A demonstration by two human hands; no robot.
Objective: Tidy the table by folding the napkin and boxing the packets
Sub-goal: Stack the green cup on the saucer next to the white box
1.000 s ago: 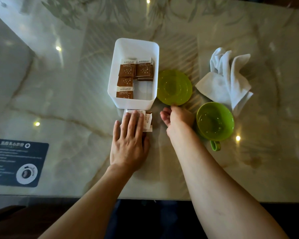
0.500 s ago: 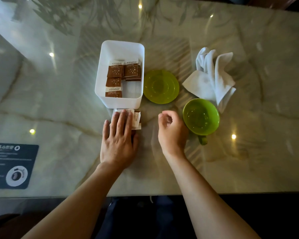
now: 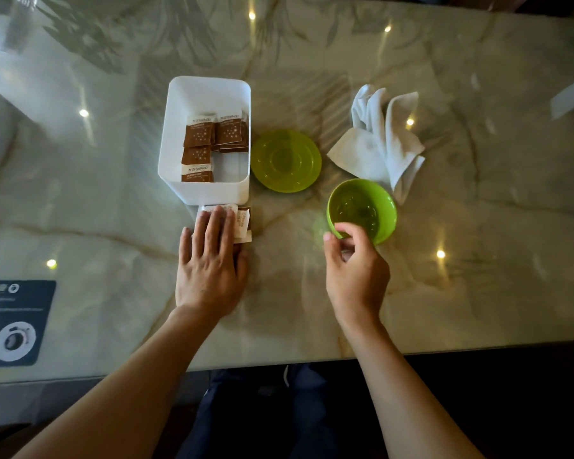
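Inside white box (image 3: 176, 134): packets (image 3: 198, 135) (brown).

The right hand (image 3: 357, 276), which a second ago reaches toward the near rim of the green saucer (image 3: 285, 160) and half a second ago hangs loosely curled over the desk (image 3: 478, 226) between the loose packets (image 3: 242, 223) and the cup, now sits at the green cup (image 3: 362, 210). Its fingers (image 3: 345, 228) curl over the cup's near rim, thumb on the outer wall. The cup's handle, seen before at its near side, is now hidden behind that hand.
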